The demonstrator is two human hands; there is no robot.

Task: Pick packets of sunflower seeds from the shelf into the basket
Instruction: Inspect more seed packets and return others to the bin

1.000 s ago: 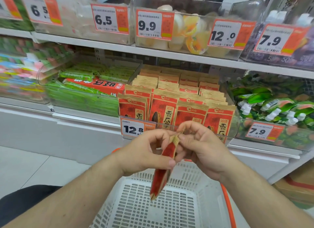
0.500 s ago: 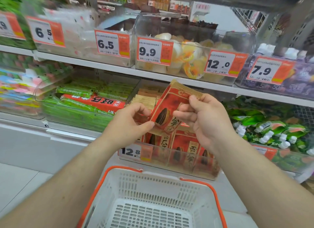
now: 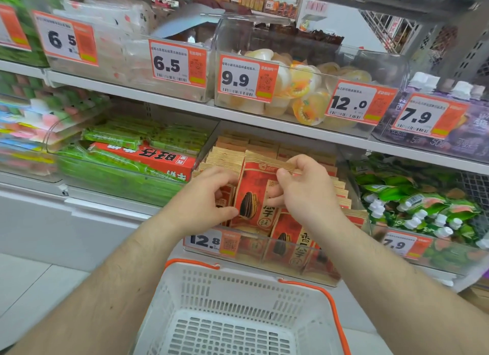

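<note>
You are holding 1 red packet of sunflower seeds (image 3: 254, 193) upright with both hands, over the clear bin (image 3: 264, 251) on the lower shelf (image 3: 111, 206), and it is overlapping the rows of identical packets (image 3: 285, 238) standing in that bin. Your left hand (image 3: 209, 198) is gripping the packet's left edge, thumb curled on the front near its lower corner and fingers bent behind it. Your right hand (image 3: 304, 193) is pinching the packet's upper right part, fingertips curled over its tan top seal. The bin is carrying a price tag reading 12.8 (image 3: 206, 242) at its front left corner. Below your forearms, the white basket (image 3: 238, 288) with orange handles is sitting just in front of the shelf's edge, and its slotted floor is showing bare. To the left of the bin, green bars and a red box (image 3: 148, 159) are lying in a neighbouring bin; to the right, green pouches with white caps (image 3: 412, 209) are filling another. On the upper shelf (image 3: 169, 103), jelly cups (image 3: 299, 87) are sitting behind a 9.9 tag (image 3: 238, 78).
</note>
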